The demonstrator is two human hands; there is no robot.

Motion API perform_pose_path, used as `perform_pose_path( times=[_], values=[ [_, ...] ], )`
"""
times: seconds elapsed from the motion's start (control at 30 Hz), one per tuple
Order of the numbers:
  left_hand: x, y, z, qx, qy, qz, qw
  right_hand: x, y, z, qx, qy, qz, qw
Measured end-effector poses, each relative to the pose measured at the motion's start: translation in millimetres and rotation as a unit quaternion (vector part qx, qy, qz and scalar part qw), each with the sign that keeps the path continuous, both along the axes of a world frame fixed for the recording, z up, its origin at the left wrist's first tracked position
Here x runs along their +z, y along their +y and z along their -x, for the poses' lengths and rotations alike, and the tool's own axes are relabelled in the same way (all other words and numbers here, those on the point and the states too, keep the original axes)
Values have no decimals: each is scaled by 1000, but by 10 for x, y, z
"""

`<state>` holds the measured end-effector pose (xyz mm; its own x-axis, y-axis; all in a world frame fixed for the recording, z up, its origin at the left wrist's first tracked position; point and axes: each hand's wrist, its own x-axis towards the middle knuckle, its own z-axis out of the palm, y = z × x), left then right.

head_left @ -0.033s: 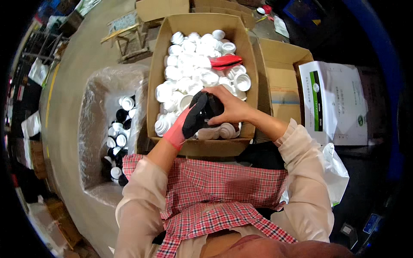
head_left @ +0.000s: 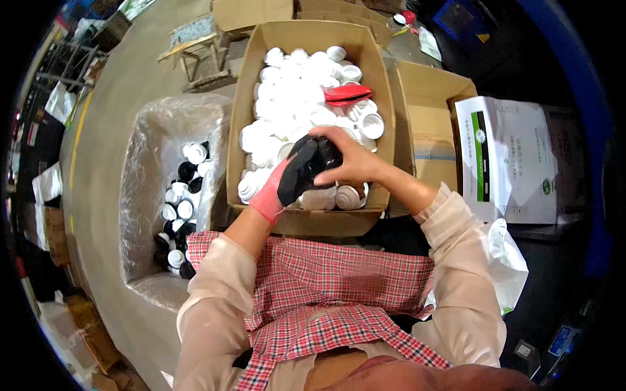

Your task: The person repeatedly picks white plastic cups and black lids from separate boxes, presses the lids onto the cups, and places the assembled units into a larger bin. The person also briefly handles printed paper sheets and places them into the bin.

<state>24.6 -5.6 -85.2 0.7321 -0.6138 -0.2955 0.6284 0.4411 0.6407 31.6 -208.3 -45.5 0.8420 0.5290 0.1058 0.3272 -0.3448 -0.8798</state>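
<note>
Head view. My left hand (head_left: 295, 177), in a glove with a black palm and pink cuff, meets my bare right hand (head_left: 349, 158) over the near end of the large open cardboard box (head_left: 306, 220). Between them sits a small dark rounded object (head_left: 324, 155), mostly covered, so I cannot tell what kind of thing it is. My left fingers are curled around its near side; my right fingers (head_left: 324, 133) are bent and pressed over its top, so both hands clasp it together. It is held just above the white round plastic caps (head_left: 293, 98) that fill the box. A red glove-like item (head_left: 345, 94) lies on the caps toward the far right of the box.

To my left stands a plastic-lined bin (head_left: 140, 195) holding a mix of black and white caps (head_left: 181, 202). To my right is a second, smaller open cardboard box (head_left: 427, 124), and beyond it a white printed carton (head_left: 515, 156). I wear a red-and-white checked apron (head_left: 339, 287) over pale sleeves.
</note>
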Motion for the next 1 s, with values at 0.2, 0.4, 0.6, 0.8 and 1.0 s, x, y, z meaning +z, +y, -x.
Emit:
perform_pose_path(
  times=[0.2, 0.4, 0.6, 0.8, 1.0],
  values=[
    [169, 557, -158, 41, -109, 112, 987, -851, -169, -226, -128, 63, 314, 939],
    [327, 692, -65, 59, 31, 277, 959, -1379, -52, -55, -69, 70, 393, 914],
    [329, 779, -61, -37, -27, 295, 954, -104, 340, 0, -131, 262, -225, 929],
    [488, 431, 192, 72, -149, -161, 973, 219, 376, 529, -165, 47, -90, 981],
    [370, 51, 501, -4, -240, -91, 966, 10, 587, 975, -185, -41, -36, 981]
  ],
)
